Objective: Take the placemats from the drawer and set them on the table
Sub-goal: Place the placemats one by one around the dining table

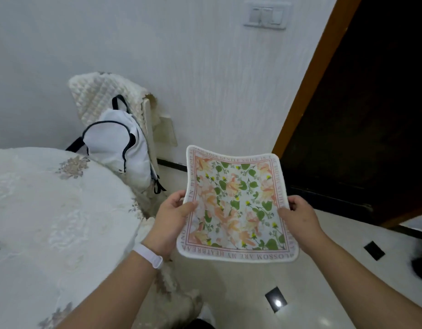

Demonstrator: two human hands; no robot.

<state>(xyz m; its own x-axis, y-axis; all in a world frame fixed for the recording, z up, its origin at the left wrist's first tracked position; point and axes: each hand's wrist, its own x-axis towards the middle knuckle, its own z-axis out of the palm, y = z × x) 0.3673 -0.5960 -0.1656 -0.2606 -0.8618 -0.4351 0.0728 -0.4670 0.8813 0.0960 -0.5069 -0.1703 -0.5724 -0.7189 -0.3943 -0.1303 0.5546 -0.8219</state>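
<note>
A square placemat (236,205) with a white border, pink lettering and an orange-and-green flower print is held flat in the air over the floor, to the right of the table. My left hand (172,217) grips its left edge, thumb on top. On the opposite edge, my right hand (298,217) holds it the same way. The round table (58,222) with its white embroidered cloth fills the lower left. No drawer is in view.
A chair (105,98) with a quilted white cover stands against the wall behind the table, a white backpack (119,148) on its seat. A dark doorway with a wooden frame (317,67) opens at right. The floor (241,293) is glossy white tile with black insets.
</note>
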